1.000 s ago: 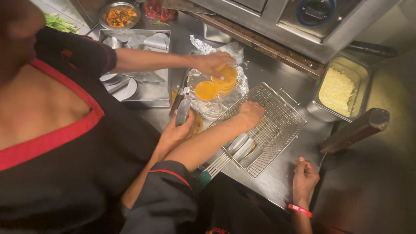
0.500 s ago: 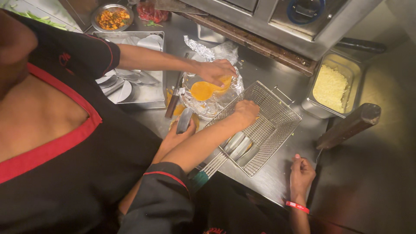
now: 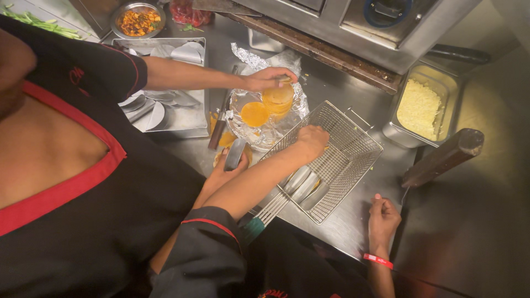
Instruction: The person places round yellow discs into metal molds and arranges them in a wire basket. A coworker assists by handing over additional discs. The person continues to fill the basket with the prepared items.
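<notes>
My left hand (image 3: 223, 172) reaches under a co-worker's arm and grips a curved metal mould (image 3: 235, 153) over a yellow tortilla on the steel counter (image 3: 353, 226). My right hand (image 3: 382, 219), with a red wristband, rests on the counter's near edge and holds nothing. A co-worker in black with red trim stands close on my left. One of their hands (image 3: 269, 78) holds a stack of yellow tortillas (image 3: 277, 97) over crumpled foil (image 3: 247, 126). Their other hand (image 3: 312, 141) grips the rim of a wire fry basket (image 3: 345, 160) that holds several metal moulds (image 3: 305, 186).
A steel pan of shredded cheese (image 3: 420, 107) stands at the right, with a dark wooden handle (image 3: 443, 158) beside it. A steel tray with metal moulds (image 3: 175, 110) lies at the left, a bowl of chopped filling (image 3: 138, 20) behind it. A knife (image 3: 219, 129) lies by the foil.
The co-worker's hand has gathered the tortillas into a raised stack over the foil. Both of my hands stay about where they were.
</notes>
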`<act>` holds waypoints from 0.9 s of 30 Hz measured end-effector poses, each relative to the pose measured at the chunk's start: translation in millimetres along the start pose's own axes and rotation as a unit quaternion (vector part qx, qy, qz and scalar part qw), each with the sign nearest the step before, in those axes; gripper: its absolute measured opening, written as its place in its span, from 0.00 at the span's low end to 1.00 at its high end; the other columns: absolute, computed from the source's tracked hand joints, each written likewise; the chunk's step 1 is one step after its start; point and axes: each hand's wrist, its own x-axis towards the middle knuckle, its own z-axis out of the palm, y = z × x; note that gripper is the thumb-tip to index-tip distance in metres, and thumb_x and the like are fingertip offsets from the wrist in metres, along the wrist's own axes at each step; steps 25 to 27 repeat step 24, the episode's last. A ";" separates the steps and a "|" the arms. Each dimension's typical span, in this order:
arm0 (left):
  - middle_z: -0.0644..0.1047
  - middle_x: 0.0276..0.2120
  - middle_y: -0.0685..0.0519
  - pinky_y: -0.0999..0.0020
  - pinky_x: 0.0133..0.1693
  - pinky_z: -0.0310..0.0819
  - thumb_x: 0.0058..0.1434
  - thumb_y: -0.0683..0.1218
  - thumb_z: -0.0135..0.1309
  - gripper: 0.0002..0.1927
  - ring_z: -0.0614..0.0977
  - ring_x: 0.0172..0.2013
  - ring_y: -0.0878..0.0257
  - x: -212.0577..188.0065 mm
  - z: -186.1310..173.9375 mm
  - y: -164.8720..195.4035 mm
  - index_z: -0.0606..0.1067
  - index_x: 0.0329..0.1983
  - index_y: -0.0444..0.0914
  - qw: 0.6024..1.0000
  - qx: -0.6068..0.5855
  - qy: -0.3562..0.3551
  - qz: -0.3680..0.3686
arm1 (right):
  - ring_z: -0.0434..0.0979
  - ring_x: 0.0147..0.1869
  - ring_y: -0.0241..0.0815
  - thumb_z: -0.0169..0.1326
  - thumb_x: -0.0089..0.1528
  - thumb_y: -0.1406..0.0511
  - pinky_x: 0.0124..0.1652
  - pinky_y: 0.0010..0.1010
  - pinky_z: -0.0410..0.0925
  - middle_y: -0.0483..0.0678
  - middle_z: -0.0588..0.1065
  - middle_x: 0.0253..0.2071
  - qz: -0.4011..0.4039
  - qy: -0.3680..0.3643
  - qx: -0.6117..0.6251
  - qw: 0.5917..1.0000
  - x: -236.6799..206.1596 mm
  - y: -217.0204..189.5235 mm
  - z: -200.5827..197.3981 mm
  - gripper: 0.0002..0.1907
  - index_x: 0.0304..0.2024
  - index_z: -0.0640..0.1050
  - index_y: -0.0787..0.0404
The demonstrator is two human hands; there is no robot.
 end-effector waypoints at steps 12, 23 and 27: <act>0.78 0.56 0.46 0.63 0.54 0.76 0.60 0.45 0.58 0.18 0.80 0.57 0.52 -2.7 1.4 -1.5 0.80 0.54 0.38 1.000 0.005 0.008 0.016 | 0.61 0.26 0.26 0.54 0.72 0.59 0.27 0.22 0.54 0.40 0.69 0.24 -0.021 -0.004 -0.014 1.000 -3.9 -9.2 1.2 0.18 0.34 0.77 0.68; 0.77 0.57 0.47 0.62 0.55 0.75 0.59 0.45 0.60 0.19 0.79 0.58 0.52 0.2 3.8 -0.4 0.79 0.55 0.41 1.000 -0.004 0.005 0.005 | 0.61 0.27 0.27 0.55 0.72 0.59 0.28 0.22 0.54 0.40 0.69 0.24 -0.005 -0.003 -0.016 1.000 -2.5 -2.4 1.8 0.17 0.34 0.78 0.67; 0.77 0.57 0.47 0.62 0.55 0.75 0.59 0.45 0.60 0.19 0.79 0.58 0.52 0.0 4.1 -0.4 0.79 0.55 0.40 1.000 -0.006 0.006 0.006 | 0.62 0.27 0.27 0.55 0.72 0.59 0.28 0.22 0.55 0.40 0.69 0.24 -0.011 -0.002 -0.022 1.000 -1.6 -0.2 1.4 0.18 0.34 0.78 0.67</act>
